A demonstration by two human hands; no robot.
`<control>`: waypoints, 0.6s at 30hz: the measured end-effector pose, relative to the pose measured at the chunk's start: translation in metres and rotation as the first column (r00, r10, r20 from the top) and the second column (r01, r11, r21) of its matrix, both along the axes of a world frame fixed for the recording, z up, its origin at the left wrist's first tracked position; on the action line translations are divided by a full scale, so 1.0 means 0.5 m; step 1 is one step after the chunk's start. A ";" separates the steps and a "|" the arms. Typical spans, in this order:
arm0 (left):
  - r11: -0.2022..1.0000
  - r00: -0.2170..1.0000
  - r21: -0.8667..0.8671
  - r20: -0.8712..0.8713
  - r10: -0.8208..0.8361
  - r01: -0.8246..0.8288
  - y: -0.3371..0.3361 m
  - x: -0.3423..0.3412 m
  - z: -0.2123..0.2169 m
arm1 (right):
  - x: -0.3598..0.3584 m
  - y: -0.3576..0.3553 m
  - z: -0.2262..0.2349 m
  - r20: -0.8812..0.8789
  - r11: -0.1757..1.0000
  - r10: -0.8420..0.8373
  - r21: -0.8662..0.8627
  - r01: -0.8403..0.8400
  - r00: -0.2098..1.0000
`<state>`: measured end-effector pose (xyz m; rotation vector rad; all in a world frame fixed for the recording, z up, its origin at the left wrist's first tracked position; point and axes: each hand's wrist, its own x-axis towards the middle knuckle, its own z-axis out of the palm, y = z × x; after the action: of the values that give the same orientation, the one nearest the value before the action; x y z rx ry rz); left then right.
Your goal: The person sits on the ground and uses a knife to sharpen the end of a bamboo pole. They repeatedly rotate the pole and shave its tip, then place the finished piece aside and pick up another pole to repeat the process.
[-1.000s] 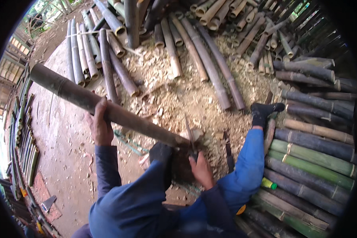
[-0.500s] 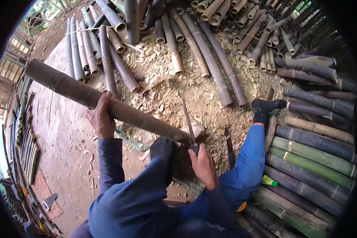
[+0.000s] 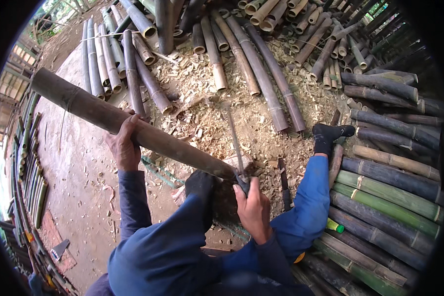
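My right hand grips the machete, its blade now raised upright beyond my fingers; my left hand clasps the bamboo pole, poised for chopping.

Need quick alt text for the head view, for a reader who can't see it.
A seated person's left hand steadies a long bamboo pole while the right hand holds a long blade raised at its near end. Wood chips and stacked bamboo surround them.
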<state>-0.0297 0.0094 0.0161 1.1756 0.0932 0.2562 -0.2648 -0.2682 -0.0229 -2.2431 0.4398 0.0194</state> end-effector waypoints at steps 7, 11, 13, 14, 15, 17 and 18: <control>0.998 0.994 0.033 0.095 -0.063 0.060 -0.004 -0.023 0.013 | 0.036 0.009 -0.004 -0.236 0.973 0.006 -0.222 -0.060 0.972; 0.959 0.954 -0.043 -0.122 0.275 -0.282 -0.013 -0.018 0.020 | 0.012 -0.001 -0.002 -0.090 0.996 -0.003 -0.085 -0.004 0.996; 0.946 0.944 0.016 -0.062 0.323 -0.323 -0.021 -0.013 0.021 | -0.004 0.004 -0.003 0.126 0.998 -0.054 -0.018 0.056 0.991; 0.942 0.941 0.043 -0.045 0.334 -0.332 -0.025 -0.011 0.021 | -0.006 0.006 -0.004 0.212 0.997 -0.075 0.004 0.076 0.974; 0.938 0.939 0.069 -0.026 0.343 -0.340 -0.028 -0.010 0.022 | -0.006 0.011 -0.008 0.147 0.998 -0.061 -0.009 0.063 0.987; 0.944 0.946 0.096 -0.037 0.321 -0.316 -0.034 -0.014 0.025 | 0.011 0.016 -0.018 0.019 0.997 -0.062 -0.051 0.063 0.998; 0.944 0.945 0.083 -0.049 0.324 -0.320 -0.037 -0.016 0.026 | 0.028 0.011 -0.023 -0.395 0.963 -0.021 -0.255 -0.087 0.919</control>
<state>-0.0376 -0.0092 0.0292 1.2405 0.3359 0.5155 -0.2509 -0.2626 -0.0343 -2.5187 0.6520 0.4650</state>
